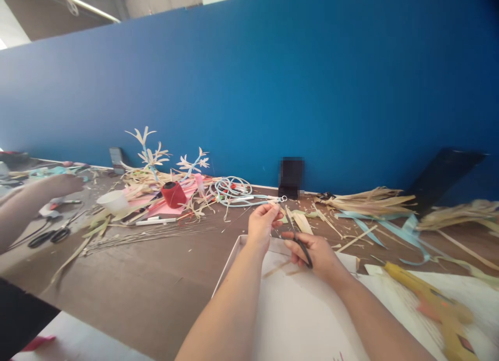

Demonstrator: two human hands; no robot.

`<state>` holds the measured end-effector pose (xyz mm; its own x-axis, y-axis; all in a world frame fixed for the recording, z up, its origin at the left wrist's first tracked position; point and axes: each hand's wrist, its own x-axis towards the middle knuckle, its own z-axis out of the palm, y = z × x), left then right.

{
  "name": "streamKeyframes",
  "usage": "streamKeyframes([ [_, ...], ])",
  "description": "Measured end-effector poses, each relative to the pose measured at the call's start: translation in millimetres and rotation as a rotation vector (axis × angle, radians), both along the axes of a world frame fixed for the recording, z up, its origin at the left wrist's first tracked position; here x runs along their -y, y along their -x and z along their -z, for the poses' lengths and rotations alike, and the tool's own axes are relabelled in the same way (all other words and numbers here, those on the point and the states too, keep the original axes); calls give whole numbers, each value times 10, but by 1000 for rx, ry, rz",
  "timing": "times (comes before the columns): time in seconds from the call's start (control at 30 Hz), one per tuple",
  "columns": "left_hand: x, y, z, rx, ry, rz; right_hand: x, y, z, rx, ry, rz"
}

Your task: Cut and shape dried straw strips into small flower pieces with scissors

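Observation:
My left hand (265, 223) is closed in a pinch above the far edge of a white box lid or tray (304, 309). A small pale piece with a looped end (284, 199) sticks up from its fingertips; its exact kind is too small to make out. My right hand (314, 252), just to the right and a little lower, grips a pair of scissors (306, 253) by the dark handles. The blades point up and away, close beside the left fingertips. Part of the handles is hidden by the fingers.
A yellow glue gun (432, 304) lies at the right near dried husk strips (370, 201) and blue ribbon (405, 236). Further left are a red thread spool (173, 195), a white cup (112, 201), thin wires (148, 239) and black-handled scissors (50, 236). Another person's arm (42, 200) reaches in.

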<state>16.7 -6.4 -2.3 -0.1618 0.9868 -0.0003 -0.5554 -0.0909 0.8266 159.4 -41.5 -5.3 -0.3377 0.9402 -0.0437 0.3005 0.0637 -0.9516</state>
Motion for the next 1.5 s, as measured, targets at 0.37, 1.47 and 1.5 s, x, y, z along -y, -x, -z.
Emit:
streamKeyframes([
  [0.37, -3, 3, -25, 7, 30, -4, -2, -12, 32, 20, -2, -1],
  [1.47, 84, -71, -31, 50, -9, 115, -21, -16, 10, -76, -62, 53],
  [1.5, 84, -69, -30, 31, -8, 121, -23, -16, 13, -79, -66, 54],
])
